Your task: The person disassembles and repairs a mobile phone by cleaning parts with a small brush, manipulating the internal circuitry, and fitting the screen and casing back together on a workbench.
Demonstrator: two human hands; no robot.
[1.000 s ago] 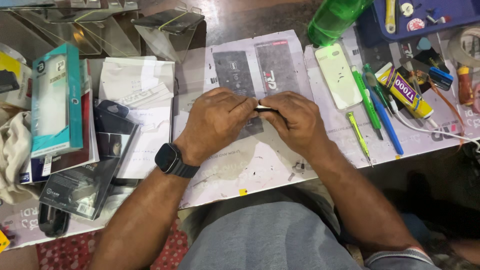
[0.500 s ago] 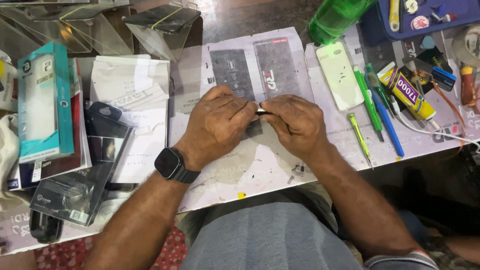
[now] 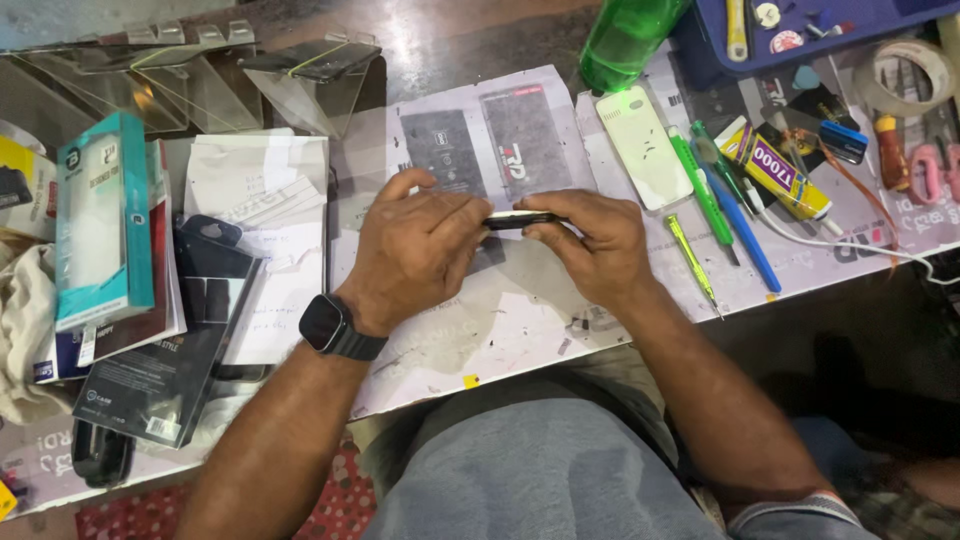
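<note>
Both hands meet at bench (image 3: 500,330) centre, over a printed paper sheet (image 3: 470,300). Left hand (image 3: 415,245) & right hand (image 3: 590,240) hold a thin dark phone (image 3: 518,218) edge-on betw. them, lifted just above the sheet. Left fingers (image 3: 460,215) curl over its left end, thumb underneath, pinching it; right fingers (image 3: 560,205) pressed together along the top edge w/ thumb below, also pinching. Only the phone's narrow side shows, so can't tell front from back. Black smartwatch (image 3: 328,325) on left wrist. Behind the hands, two dark rectangular film packs (image 3: 490,140) lie flat on the sheet. Right of them: a pale green phone back (image 3: 645,145), then green & blue pens (image 3: 725,205), a small yellow-green screwdriver (image 3: 692,262), a yellow glue tube (image 3: 775,170). Green bottle (image 3: 630,40) at top, near a blue tray (image 3: 830,25) w/ small parts. Tape roll (image 3: 915,75) far right. Left side: teal boxed case (image 3: 100,225), black case pack (image 3: 165,340) near it, white papers (image 3: 265,220) alongside, clear stands (image 3: 190,80) at the back. Grey shorts in lap below bench edge.
</note>
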